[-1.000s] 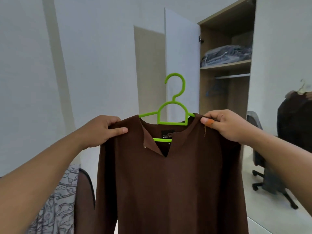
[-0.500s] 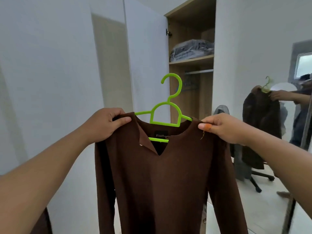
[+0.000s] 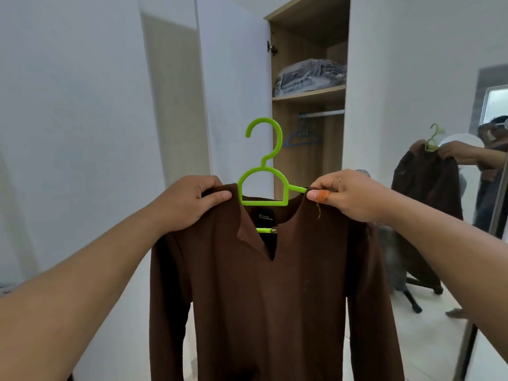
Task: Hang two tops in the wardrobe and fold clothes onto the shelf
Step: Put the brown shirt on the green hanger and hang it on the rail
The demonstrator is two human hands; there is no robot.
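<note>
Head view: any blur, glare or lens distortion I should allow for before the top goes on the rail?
Head view: soft, even light with no glare; brown top, green hanger and both hands, left and right, are sharp; the bagged clothes on the shelf and the blue hanger look slightly soft; wide-angle bending tilts the wardrobe door and the mirror at the right edge.

Bedroom or dressing area of a home. Evidence: tall wood-lined wardrobe [image 3: 308, 105] with white door open; plastic-wrapped dark bundle [image 3: 309, 74] on its upper shelf; metal hanging rail [image 3: 321, 114] carrying a blue hanger [image 3: 302, 137]; plain white walls [image 3: 82, 105]; full-length mirror [image 3: 489, 188] at right.
</note>
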